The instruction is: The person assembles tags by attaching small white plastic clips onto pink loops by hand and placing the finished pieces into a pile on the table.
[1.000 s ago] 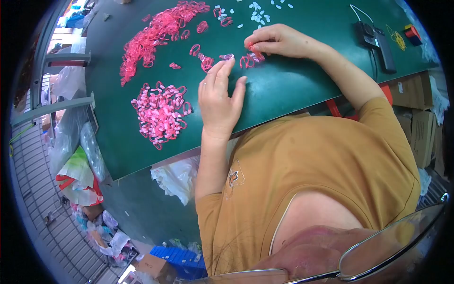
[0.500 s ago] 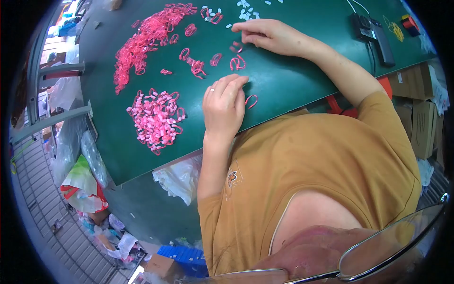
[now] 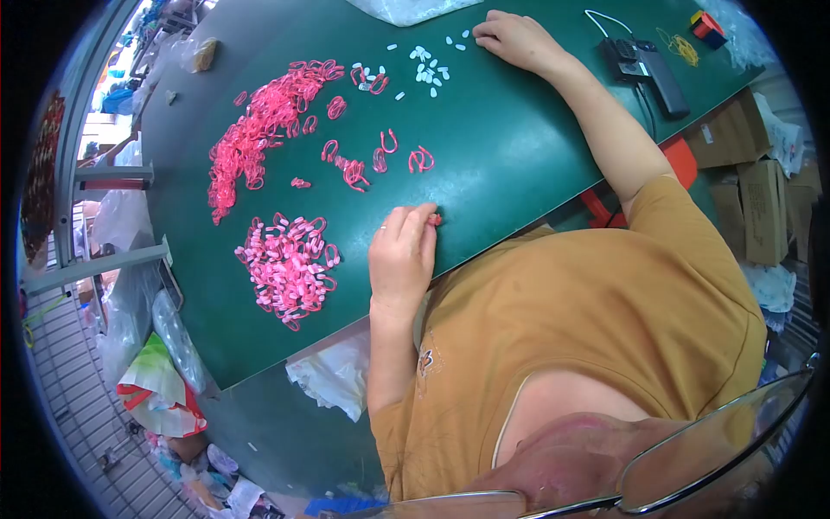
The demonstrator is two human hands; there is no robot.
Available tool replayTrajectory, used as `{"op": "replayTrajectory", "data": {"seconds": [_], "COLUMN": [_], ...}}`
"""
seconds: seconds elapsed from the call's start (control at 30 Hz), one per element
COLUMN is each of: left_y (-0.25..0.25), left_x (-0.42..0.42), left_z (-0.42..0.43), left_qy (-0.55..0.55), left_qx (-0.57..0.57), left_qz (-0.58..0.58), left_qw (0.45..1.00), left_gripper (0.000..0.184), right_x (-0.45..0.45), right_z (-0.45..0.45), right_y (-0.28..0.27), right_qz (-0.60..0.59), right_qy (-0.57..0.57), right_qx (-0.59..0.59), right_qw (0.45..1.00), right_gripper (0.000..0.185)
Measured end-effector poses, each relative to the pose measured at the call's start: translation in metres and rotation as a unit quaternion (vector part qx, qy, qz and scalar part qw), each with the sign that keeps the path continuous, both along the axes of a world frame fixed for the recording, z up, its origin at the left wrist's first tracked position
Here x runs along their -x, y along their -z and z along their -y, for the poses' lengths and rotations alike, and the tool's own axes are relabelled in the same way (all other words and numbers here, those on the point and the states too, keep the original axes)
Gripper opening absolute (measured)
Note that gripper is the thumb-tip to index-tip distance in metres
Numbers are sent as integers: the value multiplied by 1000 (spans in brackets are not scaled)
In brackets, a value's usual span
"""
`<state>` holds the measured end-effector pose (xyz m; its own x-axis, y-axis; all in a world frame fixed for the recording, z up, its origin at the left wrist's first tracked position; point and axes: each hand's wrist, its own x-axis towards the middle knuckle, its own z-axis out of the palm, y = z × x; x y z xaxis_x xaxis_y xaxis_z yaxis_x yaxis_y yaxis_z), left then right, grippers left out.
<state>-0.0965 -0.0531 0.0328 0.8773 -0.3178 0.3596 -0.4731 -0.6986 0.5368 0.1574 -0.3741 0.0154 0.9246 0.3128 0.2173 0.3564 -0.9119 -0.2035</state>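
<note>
My left hand (image 3: pixel 400 259) rests near the table's front edge, thumb and fingers pinched on a small pinkish-red cord loop (image 3: pixel 435 220); only a bit of it shows at the fingertips. My right hand (image 3: pixel 521 43) reaches to the far side, fingers curled together and touching down beside the scattered small white plastic pieces (image 3: pixel 427 69). Whatever its fingertips hold, if anything, is hidden. Between the hands lie several loose pink loops (image 3: pixel 421 159) and a small cluster of loops (image 3: pixel 353 173). Left of my left hand sits a pile of loops with pale pieces on them (image 3: pixel 288 268).
A long heap of plain pink loops (image 3: pixel 268 121) lies at the table's far left. A black power strip (image 3: pixel 644 73), yellow string (image 3: pixel 679 47) and a small red-and-blue object (image 3: pixel 708 28) are at the right. Cardboard boxes (image 3: pixel 761 208) stand beyond the table (image 3: pixel 510 164).
My right hand has moved away, to the far side of the white pieces. The loop that stuck out below my left fingers now shows only at their tips. The camera view has shifted.
</note>
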Motion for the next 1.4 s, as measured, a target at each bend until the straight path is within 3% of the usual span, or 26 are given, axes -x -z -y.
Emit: {"op": "replayTrajectory", "data": {"seconds": [0.17, 0.23, 0.3, 0.43, 0.53, 0.6, 0.7, 0.8, 1.03, 1.23, 1.4], "left_y": [11, 13, 16, 16, 21, 23, 26, 28, 28, 27, 28], "left_x": [3, 3, 6, 12, 17, 18, 18, 18, 18, 18, 19], "left_z": [-10, -14, -20, -23, -23, -26, -30, -28, -28, -28, -28], "left_qy": [-45, -67, -91, -107, -135, -112, -81, -68, -80, -69, -81], "left_qx": [26, 21, 13, 14, 35, 7, 22, 23, 36, 57, 79], "left_qz": [37, 54, 63, 58, 53, 86, 92, 87, 97, 62, 34], "left_qw": [998, 996, 994, 993, 989, 990, 992, 994, 991, 994, 993], "left_gripper": [15, 15, 15, 18, 19, 22, 24, 25, 25, 23, 20], "right_x": [4, 13, 37, 104, 133, 136, 130, 129, 130, 130, 127], "right_z": [-9, -15, -32, -76, -93, -95, -90, -81, -70, -80, -95], "right_y": [0, -8, -26, -45, -35, -30, -26, -40, -33, -32, -38], "right_qz": [12, -108, -208, -237, -183, -173, -157, -211, -189, -178, -171], "right_qy": [-30, -83, -175, -390, -448, -436, -422, -358, -331, -354, -442], "right_qx": [3, -134, -183, -160, -73, -32, -75, -75, -64, -60, -80], "right_qw": [999, 982, 945, 875, 872, 883, 890, 906, 922, 916, 877], "right_gripper": [23, 23, 22, 13, 13, 17, 19, 18, 20, 18, 17]}}
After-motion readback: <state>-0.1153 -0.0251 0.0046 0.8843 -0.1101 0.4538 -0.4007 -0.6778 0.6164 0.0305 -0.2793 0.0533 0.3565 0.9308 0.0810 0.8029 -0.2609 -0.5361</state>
